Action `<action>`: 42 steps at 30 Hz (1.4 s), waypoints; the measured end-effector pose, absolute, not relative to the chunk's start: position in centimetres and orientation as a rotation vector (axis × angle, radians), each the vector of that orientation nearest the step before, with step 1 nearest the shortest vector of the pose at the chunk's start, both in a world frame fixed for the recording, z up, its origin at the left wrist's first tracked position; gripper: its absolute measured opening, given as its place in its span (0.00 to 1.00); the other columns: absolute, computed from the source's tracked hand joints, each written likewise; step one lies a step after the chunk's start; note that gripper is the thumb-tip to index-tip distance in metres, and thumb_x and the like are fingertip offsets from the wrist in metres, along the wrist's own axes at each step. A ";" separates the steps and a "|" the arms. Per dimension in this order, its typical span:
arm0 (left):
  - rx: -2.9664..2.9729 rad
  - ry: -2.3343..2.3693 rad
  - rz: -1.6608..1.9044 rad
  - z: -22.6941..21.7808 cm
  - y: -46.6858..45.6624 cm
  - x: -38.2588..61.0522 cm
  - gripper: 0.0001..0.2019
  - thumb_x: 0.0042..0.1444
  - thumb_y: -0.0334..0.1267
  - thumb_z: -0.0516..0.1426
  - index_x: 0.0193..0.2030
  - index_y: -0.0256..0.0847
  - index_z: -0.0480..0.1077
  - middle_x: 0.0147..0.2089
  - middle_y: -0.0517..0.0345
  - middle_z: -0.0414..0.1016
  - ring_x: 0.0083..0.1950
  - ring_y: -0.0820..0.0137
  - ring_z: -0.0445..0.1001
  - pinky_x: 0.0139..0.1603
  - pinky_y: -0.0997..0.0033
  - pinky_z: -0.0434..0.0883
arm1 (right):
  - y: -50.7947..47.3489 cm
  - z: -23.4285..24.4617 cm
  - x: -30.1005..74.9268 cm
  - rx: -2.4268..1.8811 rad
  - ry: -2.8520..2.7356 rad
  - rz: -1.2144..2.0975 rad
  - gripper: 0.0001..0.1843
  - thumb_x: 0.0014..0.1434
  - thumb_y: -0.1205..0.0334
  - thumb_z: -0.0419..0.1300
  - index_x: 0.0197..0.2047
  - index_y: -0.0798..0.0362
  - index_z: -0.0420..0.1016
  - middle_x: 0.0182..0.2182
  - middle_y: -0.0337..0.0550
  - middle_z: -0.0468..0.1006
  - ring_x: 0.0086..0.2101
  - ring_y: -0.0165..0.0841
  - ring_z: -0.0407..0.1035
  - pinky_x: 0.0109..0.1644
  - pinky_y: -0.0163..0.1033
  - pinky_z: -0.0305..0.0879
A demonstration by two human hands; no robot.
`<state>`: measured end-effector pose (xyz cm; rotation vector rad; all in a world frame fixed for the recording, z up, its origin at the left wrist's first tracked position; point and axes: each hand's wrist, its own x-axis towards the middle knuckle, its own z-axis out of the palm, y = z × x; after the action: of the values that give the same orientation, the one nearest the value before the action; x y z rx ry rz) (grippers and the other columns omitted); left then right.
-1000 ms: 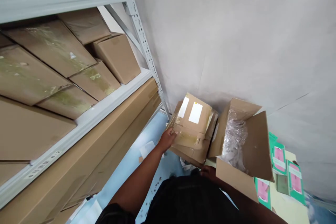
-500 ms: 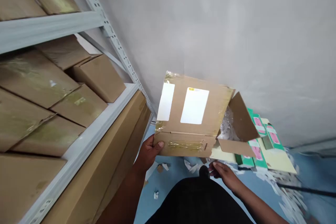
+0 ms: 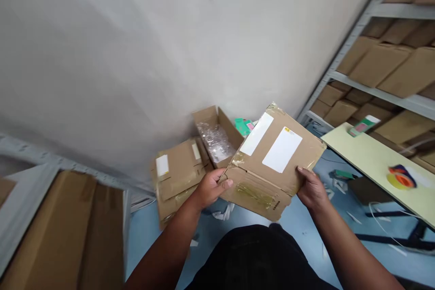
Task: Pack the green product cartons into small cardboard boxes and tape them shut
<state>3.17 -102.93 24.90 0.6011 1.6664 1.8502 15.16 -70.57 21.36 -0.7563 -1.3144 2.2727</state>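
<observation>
A flattened cardboard box (image 3: 272,163) with two white labels and clear tape is held up in front of me, tilted. Its left edge is gripped by my left hand (image 3: 211,189), thumb on top. My right hand (image 3: 311,186) pinches the right edge, with the fingers underneath hidden. Behind it and to the left, an open carton (image 3: 204,118) holds crumpled clear plastic (image 3: 217,141). A stack of flattened cardboard (image 3: 180,170) lies beside that carton, below my left hand's far side.
At the right stands a pale table (image 3: 365,154) with tape rolls (image 3: 401,176) and a green box (image 3: 364,125). Shelves of cartons (image 3: 380,65) rise behind it. Tall cartons (image 3: 57,231) fill a rack at the left. White scraps (image 3: 224,212) lie on the blue floor.
My view has swung right, bringing the table and right-hand shelves into sight. My right hand has come up from below and taken the flattened box's right edge; my left hand keeps its hold.
</observation>
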 end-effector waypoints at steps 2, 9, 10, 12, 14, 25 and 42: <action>0.562 1.482 1.945 24.5 -97.9 3.0 0.34 0.49 0.58 0.68 0.58 0.39 0.75 0.54 0.46 0.80 0.56 0.50 0.77 0.56 0.56 0.74 | -66.6 20.3 17.0 -0.799 -1.218 2.176 0.24 0.49 0.52 0.69 0.50 0.51 0.79 0.42 0.45 0.85 0.45 0.46 0.79 0.55 0.53 0.74; 0.423 1.338 1.946 20.4 -76.9 7.9 0.35 0.46 0.52 0.70 0.60 0.39 0.73 0.54 0.44 0.80 0.60 0.50 0.75 0.63 0.49 0.70 | -52.9 15.2 22.3 -0.889 -1.169 1.947 0.23 0.56 0.44 0.61 0.50 0.48 0.76 0.45 0.42 0.85 0.46 0.44 0.78 0.50 0.48 0.77; 0.416 1.372 1.947 20.0 -74.0 8.4 0.33 0.46 0.50 0.70 0.58 0.39 0.74 0.53 0.45 0.81 0.61 0.51 0.75 0.64 0.49 0.70 | -50.7 14.4 23.0 -0.924 -1.175 1.943 0.23 0.56 0.44 0.60 0.50 0.48 0.76 0.45 0.43 0.84 0.45 0.44 0.79 0.48 0.47 0.77; 0.435 1.439 1.943 19.4 -68.9 8.7 0.30 0.46 0.49 0.69 0.56 0.40 0.76 0.50 0.48 0.82 0.60 0.52 0.75 0.64 0.50 0.69 | -46.0 13.0 24.5 -1.013 -1.226 1.923 0.24 0.56 0.43 0.61 0.50 0.48 0.73 0.45 0.44 0.84 0.44 0.43 0.79 0.45 0.46 0.77; 0.478 1.505 1.927 19.2 -64.6 8.3 0.28 0.46 0.47 0.69 0.54 0.40 0.77 0.48 0.50 0.83 0.60 0.53 0.75 0.65 0.50 0.69 | -40.8 12.1 26.5 -1.160 -1.300 1.777 0.28 0.53 0.43 0.64 0.53 0.48 0.70 0.46 0.45 0.82 0.44 0.42 0.78 0.45 0.45 0.76; 0.687 1.601 1.510 16.3 -49.0 3.2 0.18 0.44 0.40 0.66 0.44 0.39 0.79 0.44 0.53 0.84 0.49 0.53 0.80 0.56 0.53 0.74 | -27.0 12.7 31.1 -1.118 -1.607 1.407 0.29 0.51 0.48 0.68 0.54 0.50 0.73 0.52 0.48 0.80 0.51 0.46 0.73 0.55 0.47 0.70; 1.067 1.552 1.328 13.3 -13.5 -9.8 0.26 0.51 0.37 0.61 0.57 0.43 0.61 0.57 0.52 0.74 0.61 0.62 0.72 0.61 0.65 0.68 | -10.3 10.7 23.7 -1.555 -1.403 1.110 0.23 0.53 0.44 0.66 0.45 0.52 0.79 0.44 0.48 0.84 0.48 0.46 0.76 0.57 0.50 0.69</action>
<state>-9.78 -13.49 13.29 1.0671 1.5523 1.3281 23.66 -10.31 10.74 -1.5550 -1.4029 1.1100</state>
